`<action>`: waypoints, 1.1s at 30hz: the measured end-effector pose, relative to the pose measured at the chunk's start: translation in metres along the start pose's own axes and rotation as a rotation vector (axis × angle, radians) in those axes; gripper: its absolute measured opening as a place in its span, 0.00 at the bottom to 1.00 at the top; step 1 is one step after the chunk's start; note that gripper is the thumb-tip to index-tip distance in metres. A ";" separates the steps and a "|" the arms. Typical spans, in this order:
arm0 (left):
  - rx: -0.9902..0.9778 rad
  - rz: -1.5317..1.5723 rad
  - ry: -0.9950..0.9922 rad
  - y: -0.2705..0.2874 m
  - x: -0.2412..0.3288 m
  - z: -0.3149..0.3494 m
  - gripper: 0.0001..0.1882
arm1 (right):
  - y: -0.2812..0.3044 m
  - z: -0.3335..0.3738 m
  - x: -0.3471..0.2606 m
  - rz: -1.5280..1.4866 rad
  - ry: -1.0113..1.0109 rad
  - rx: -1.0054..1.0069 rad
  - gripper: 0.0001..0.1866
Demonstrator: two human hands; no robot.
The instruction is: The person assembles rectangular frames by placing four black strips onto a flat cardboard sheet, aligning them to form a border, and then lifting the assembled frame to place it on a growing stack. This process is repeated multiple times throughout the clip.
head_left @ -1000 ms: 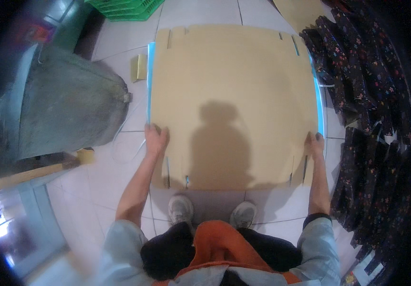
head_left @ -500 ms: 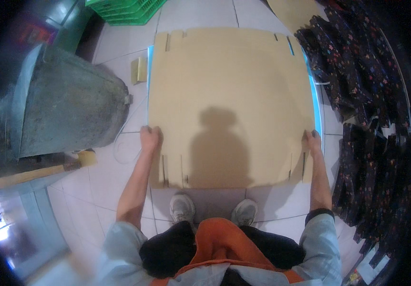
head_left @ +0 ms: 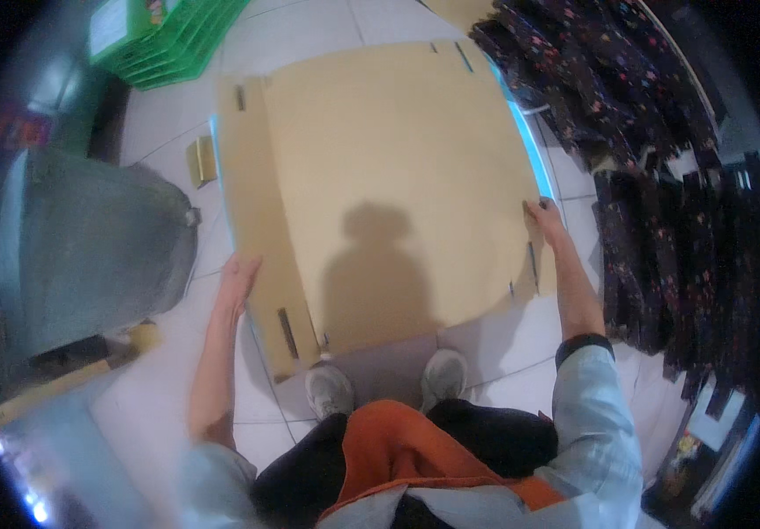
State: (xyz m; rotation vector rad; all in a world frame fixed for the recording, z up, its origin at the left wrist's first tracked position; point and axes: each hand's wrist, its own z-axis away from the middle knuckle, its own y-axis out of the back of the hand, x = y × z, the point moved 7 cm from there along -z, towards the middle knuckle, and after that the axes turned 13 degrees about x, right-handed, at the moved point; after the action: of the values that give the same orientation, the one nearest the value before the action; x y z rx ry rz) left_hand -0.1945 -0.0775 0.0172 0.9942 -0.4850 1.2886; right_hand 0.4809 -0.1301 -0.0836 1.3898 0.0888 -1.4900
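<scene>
In front of my feet, a large flat brown cardboard sheet (head_left: 380, 150) has narrow slots near its corners. Its left strip bends up along a crease. My left hand (head_left: 241, 275) grips the left edge, fingers closed around it. On the right edge, my right hand (head_left: 545, 216) is also closed on the cardboard, a little farther away than the left. A blue-edged sheet (head_left: 532, 145) shows from under the cardboard along the right side. My shadow falls on the middle of the cardboard.
To the left stands a grey bin-like container (head_left: 98, 238), with a small cardboard piece (head_left: 202, 161) on the tiles beside it. A green plastic crate (head_left: 177, 44) sits at the far left. Stacks of dark flower-patterned pieces (head_left: 662, 256) line the right side. My shoes (head_left: 443, 377) stand at the near edge.
The left strip of the cardboard has risen and bent along its crease in my left hand. The view has turned, so the crate and bin sit lower in it.
</scene>
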 end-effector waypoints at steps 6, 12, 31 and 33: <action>0.042 0.335 -0.026 0.100 -0.014 0.056 0.21 | 0.021 0.060 -0.034 -0.006 -0.180 -0.276 0.25; -0.113 0.097 0.123 0.118 -0.066 0.046 0.20 | -0.002 0.130 -0.047 -0.035 -0.175 -0.460 0.18; -0.075 -0.192 0.024 -0.029 -0.036 0.022 0.42 | -0.068 0.203 -0.070 -0.495 -0.319 -0.384 0.38; -0.099 -0.150 0.191 -0.023 -0.033 0.028 0.43 | -0.066 0.208 -0.088 -0.187 -0.281 -0.185 0.37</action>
State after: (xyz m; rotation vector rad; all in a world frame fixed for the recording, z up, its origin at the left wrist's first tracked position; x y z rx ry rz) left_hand -0.1748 -0.1185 -0.0016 0.8008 -0.3180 1.1996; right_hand 0.2736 -0.1829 0.0140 1.0362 0.1789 -1.7723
